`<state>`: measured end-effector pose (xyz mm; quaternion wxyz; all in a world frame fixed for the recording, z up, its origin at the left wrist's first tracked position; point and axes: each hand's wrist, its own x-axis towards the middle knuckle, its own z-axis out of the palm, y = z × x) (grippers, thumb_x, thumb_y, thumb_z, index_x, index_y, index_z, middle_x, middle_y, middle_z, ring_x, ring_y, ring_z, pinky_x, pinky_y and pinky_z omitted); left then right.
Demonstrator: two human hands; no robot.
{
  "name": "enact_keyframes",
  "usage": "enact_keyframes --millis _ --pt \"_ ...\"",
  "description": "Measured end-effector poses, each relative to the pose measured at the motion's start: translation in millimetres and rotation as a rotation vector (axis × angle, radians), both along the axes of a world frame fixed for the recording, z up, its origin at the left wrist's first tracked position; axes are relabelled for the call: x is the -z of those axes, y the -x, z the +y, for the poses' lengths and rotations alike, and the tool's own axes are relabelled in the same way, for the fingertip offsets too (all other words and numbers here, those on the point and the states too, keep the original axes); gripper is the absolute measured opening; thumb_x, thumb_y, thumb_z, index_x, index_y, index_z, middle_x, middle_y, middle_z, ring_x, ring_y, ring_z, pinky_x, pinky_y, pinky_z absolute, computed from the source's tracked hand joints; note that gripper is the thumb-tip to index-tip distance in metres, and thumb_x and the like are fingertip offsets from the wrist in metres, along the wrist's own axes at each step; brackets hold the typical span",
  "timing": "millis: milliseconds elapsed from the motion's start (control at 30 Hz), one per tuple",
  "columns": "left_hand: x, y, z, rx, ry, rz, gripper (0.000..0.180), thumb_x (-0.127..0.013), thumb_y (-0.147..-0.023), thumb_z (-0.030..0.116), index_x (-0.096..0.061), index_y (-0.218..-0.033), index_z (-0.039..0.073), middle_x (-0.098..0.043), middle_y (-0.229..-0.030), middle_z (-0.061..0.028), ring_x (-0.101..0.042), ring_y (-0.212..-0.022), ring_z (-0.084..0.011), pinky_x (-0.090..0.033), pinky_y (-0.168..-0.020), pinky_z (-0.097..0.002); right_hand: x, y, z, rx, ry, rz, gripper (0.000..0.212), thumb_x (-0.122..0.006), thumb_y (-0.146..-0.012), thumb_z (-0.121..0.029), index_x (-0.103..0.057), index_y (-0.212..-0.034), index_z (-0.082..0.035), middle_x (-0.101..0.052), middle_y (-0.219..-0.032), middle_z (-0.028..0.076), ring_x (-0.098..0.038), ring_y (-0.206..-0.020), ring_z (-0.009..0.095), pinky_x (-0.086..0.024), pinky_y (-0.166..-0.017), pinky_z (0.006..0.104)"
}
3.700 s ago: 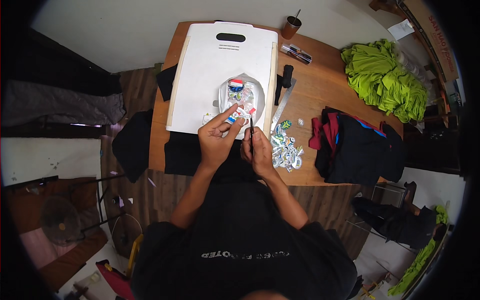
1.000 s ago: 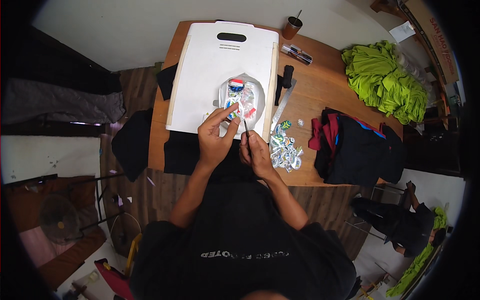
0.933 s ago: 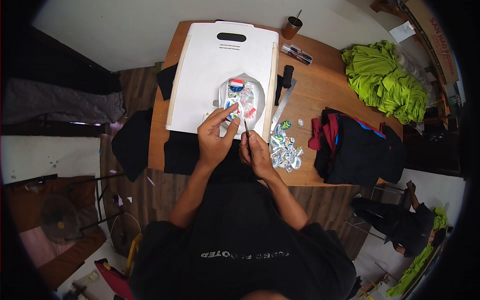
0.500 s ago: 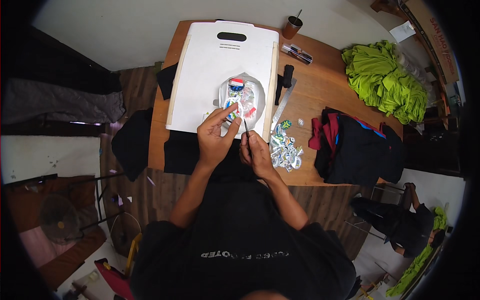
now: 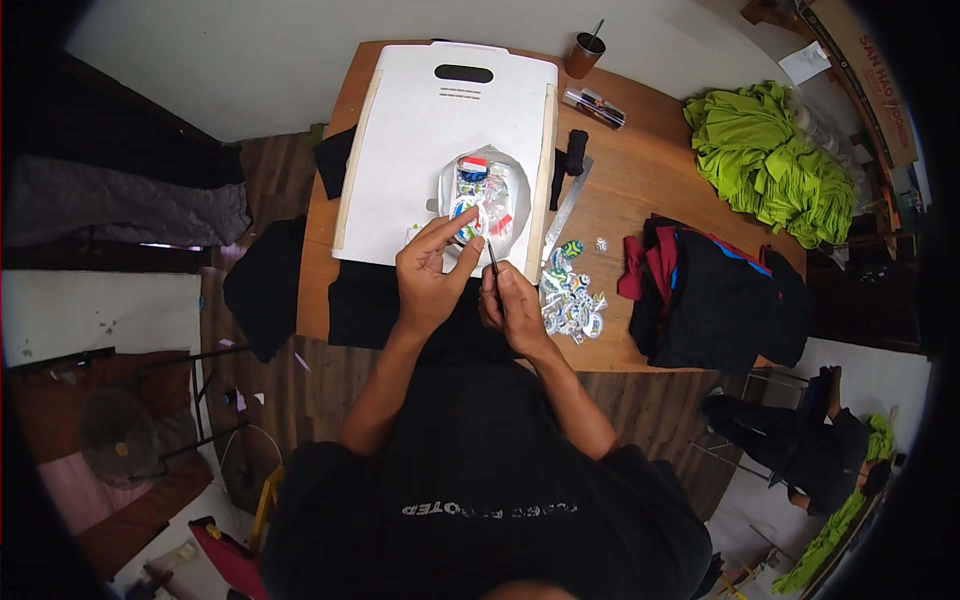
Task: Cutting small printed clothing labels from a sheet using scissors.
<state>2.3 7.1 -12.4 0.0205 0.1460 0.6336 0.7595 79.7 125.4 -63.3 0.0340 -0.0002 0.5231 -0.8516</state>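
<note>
White and flat, a board (image 5: 400, 150) with a dark slot near its far edge lies on the brown wooden table (image 5: 640, 150) in the head view. On the board's near right part sits a pale round container (image 5: 517, 190), with small printed pieces (image 5: 497, 187) and a red, white and blue packet (image 5: 473, 170) inside.

Over the container's near side, the left hand (image 5: 432, 275) holds a small round patch (image 5: 465, 222), white-edged with blue, green and red, between thumb and forefinger; these two digits stand slightly apart, with the patch between them. Just beside it, the right hand (image 5: 513, 308) has its fingers closed around a slim dark tool (image 5: 493, 258) that points away from the body, its tip near the patch. Whether the tip touches the patch, I cannot tell.

To the right of the board, a heap of cut printed scraps (image 5: 574, 305) lies near the table's front edge, below a metal ruler (image 5: 568, 205). Further right are dark folded clothes (image 5: 715, 300), with a pile of lime-green cloth (image 5: 765, 165) behind them. A brown cup (image 5: 580, 58) stands at the back.
</note>
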Motion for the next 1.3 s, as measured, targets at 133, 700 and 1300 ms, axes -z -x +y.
enact_keyframes --millis 133,700,1300 --pt "0 1 -1 0.002 0.016 0.0 0.036 -0.066 -0.084 -0.008 -0.062 -0.12 -0.006 -0.062 -0.096 -0.0072 -0.055 -0.088 -0.0087 -0.045 -0.078 -0.0204 -3 1 0 0.0 -0.011 0.006 0.038 -0.031 -0.105 -0.037 -0.046 -0.094 -0.005 -0.034 -0.056 -0.002 -0.028 -0.045 0.006 -0.025 -0.043 0.0217" --pt "0 2 -2 0.02 0.012 -0.004 0.036 -0.066 -0.084 -0.007 -0.062 -0.12 -0.005 -0.061 -0.096 -0.0063 -0.053 -0.086 -0.0079 -0.044 -0.077 -0.0201 1 0 1 -0.014 -0.001 -0.023 0.038 -0.031 -0.105 -0.037 -0.046 -0.091 -0.005 -0.034 -0.056 -0.003 -0.029 -0.045 0.006 -0.026 -0.043 0.0217" --pt "-2 6 -11 0.117 0.02 0.012 0.039 -0.064 -0.083 -0.011 -0.061 -0.122 -0.006 -0.061 -0.101 -0.0081 -0.055 -0.093 -0.0093 -0.044 -0.082 -0.0207 -8 -1 9 -0.068 -0.055 -0.054 0.036 -0.034 -0.105 -0.037 -0.046 -0.09 -0.006 -0.035 -0.058 -0.003 -0.029 -0.048 0.006 -0.026 -0.045 0.0219"
